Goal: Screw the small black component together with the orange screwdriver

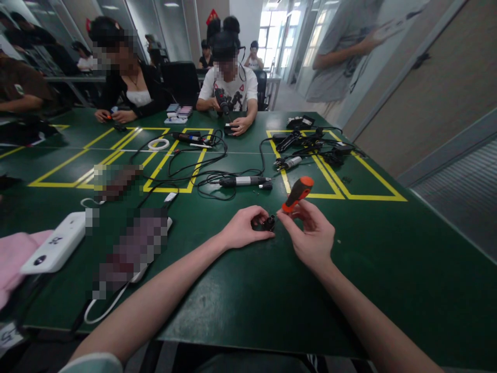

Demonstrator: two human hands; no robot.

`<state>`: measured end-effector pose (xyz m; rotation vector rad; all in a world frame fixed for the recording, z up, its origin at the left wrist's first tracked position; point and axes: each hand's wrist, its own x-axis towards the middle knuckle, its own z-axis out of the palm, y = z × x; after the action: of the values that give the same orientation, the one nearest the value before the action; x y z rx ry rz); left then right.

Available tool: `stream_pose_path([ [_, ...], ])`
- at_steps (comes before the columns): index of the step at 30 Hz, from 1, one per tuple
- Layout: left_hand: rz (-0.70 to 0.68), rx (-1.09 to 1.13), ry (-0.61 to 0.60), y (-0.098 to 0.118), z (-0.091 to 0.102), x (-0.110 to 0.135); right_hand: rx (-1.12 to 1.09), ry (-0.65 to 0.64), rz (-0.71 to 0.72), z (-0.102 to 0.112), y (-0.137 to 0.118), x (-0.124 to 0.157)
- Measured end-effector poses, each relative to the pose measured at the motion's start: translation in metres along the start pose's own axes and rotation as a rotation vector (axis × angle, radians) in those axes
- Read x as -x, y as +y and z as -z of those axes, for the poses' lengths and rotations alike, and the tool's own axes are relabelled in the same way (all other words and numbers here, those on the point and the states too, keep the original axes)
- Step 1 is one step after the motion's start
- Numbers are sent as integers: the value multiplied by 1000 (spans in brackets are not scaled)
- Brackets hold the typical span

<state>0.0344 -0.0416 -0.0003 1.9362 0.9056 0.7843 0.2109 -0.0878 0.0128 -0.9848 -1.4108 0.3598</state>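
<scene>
My left hand (245, 228) is closed around a small black part (267, 223) that rests on the green table (248, 300). My right hand (310, 235) pinches a screwdriver with an orange and black handle (297, 193), its tip pointing down at the black part. The two hands almost touch at the part. Most of the part is hidden by my left fingers.
An electric screwdriver (243, 181) with tangled black cables lies just beyond my hands. More tools and adapters (310, 142) sit at the far right inside yellow tape lines. A white power bank (54, 248) lies at left. Two people sit across the table, working with their own hands.
</scene>
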Motion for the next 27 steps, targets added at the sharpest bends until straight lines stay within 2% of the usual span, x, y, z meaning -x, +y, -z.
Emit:
stream_pose_path([
  [9,-1,-1,4,1,0,1,7,-38,-9,-1,2,5],
  [14,-2,7,-2,1,1,0,-32,14,-19,-3,-1,3],
  [23,-4,3,-8,2,2,0,-56,-16,-66,-4,-1,2],
  [27,-5,4,-2,2,1,-1,-128,-79,-98,-4,-4,3],
])
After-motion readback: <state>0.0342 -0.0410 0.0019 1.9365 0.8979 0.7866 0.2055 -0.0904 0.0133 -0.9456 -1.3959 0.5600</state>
